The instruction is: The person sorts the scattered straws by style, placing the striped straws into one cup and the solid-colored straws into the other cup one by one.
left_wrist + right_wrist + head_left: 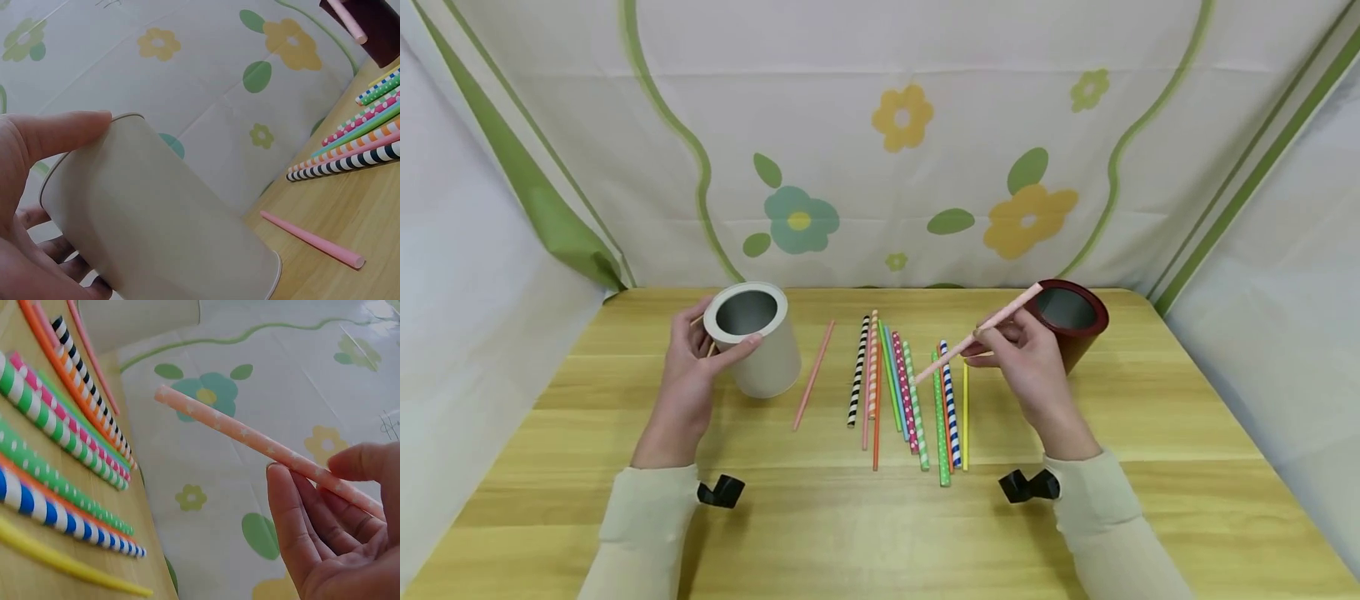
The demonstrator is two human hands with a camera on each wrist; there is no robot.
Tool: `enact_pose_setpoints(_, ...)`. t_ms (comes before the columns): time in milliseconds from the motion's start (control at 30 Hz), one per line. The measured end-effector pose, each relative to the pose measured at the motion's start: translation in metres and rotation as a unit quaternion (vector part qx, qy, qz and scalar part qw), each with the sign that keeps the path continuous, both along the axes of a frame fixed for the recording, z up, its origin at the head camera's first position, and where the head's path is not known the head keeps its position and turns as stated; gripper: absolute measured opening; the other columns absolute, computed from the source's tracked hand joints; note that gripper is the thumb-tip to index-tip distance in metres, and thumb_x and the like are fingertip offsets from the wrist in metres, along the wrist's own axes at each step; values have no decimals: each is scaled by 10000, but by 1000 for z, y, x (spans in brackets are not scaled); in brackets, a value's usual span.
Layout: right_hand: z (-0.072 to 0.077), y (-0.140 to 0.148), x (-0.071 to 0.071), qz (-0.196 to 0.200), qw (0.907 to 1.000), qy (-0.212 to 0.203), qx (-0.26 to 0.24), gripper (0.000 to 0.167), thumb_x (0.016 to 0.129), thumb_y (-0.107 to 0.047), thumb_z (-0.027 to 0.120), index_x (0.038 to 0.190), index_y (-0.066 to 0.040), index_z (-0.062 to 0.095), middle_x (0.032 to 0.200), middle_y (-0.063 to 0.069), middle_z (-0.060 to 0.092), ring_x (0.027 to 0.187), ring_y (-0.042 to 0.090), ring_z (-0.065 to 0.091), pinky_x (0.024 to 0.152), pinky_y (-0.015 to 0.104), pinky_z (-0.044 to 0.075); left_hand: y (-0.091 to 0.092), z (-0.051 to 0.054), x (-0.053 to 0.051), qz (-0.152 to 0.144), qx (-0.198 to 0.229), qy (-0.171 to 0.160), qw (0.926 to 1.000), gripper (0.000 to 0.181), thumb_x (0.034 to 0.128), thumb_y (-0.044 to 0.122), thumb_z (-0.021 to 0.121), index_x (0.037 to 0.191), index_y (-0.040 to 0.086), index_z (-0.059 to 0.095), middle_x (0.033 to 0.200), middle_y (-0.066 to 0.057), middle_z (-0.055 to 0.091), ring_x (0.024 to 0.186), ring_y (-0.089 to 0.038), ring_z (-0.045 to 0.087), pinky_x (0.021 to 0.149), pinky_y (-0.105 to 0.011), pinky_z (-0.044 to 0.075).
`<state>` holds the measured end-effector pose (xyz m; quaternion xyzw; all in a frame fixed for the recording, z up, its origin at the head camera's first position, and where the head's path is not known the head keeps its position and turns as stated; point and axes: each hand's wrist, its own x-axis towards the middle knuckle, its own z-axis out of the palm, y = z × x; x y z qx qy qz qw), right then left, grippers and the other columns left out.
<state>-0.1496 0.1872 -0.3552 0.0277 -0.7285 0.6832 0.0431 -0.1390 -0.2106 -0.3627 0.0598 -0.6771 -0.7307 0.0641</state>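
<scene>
My left hand (692, 375) grips the cream-white cylindrical can (769, 358) near its open top, thumb at the rim and fingers round the far side. Whether its base touches the table I cannot tell. A pale pink paper straw with white stars (244, 434) is pinched between the thumb and fingers of my right hand (1030, 367). This straw slants above the table, its upper end beside the rim of a dark red can (1078, 343) behind the hand. Just right of the white can lies a thin pink straw (813, 375).
Several loose straws lie in the middle of the wooden table (820, 533), among them black-striped (859, 371), green-dotted (942, 425), blue-striped (951, 404) and yellow (966, 417) ones. A flowered cloth (850, 50) hangs behind the table's back edge.
</scene>
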Motion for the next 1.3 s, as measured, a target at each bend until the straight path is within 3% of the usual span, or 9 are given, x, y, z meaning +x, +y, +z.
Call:
enact_pose_setpoints(233, 12, -30, -6, -20, 9980, 353, -532, 220, 1085, -169, 661, 1193, 20, 633, 1037, 9, 738, 989, 173, 775, 889, 362, 669, 6, -1, -2, -30, -56, -32, 10000, 882, 940, 51, 823, 1624, 224, 293, 1576, 43, 438, 1568, -184, 323, 1368, -420, 197)
enact_pose_setpoints(467, 30, -67, -4, -212, 9845, 791, -1548, 135, 1033, -16, 693, 1150, 47, 669, 1021, 40, 706, 983, 174, 753, 946, 368, 654, 12, -1, -5, -119, -62, -139, 9998, 922, 941, 43, 814, 1652, 212, 252, 1630, -3, 408, 1575, -174, 318, 1367, -392, 199)
enact_pose_setpoints(667, 38, -98, -5, 5, 9747, 829, -2074, 163, 1019, 61, 670, 1174, 110, 675, 996, 43, 707, 933, 167, 750, 917, 342, 663, 9, 0, -2, -68, -86, -159, 9998, 917, 945, 58, 814, 1651, 236, 256, 1629, 27, 410, 1565, -169, 318, 1366, -395, 203)
enact_pose_setpoints(867, 45, -125, -3, 160, 9734, 844, -2123, 175, 1022, 46, 668, 1188, 95, 692, 1048, 66, 683, 928, 146, 723, 918, 312, 658, 7, 0, -2, -41, -98, -40, 9999, 878, 946, 51, 812, 1628, 232, 288, 1549, 75, 453, 1542, -163, 339, 1365, -408, 204)
enact_pose_setpoints(1100, 44, -150, -3, 274, 9718, 1010, -2115, 224, 998, 80, 674, 1217, 98, 628, 1046, 55, 633, 948, 151, 680, 912, 302, 657, 8, -3, -3, -106, -94, 46, 9999, 876, 944, 55, 820, 1625, 216, 293, 1575, 48, 440, 1571, -180, 325, 1372, -420, 195)
enact_pose_setpoints(1300, 41, -161, -2, 163, 9780, 996, -1827, 254, 970, 56, 714, 1179, 46, 570, 1008, 67, 647, 955, 159, 701, 892, 324, 666, 13, -6, -4, -130, -52, 35, 9999, 866, 947, 47, 814, 1622, 216, 298, 1569, 55, 447, 1573, -165, 324, 1369, -413, 202)
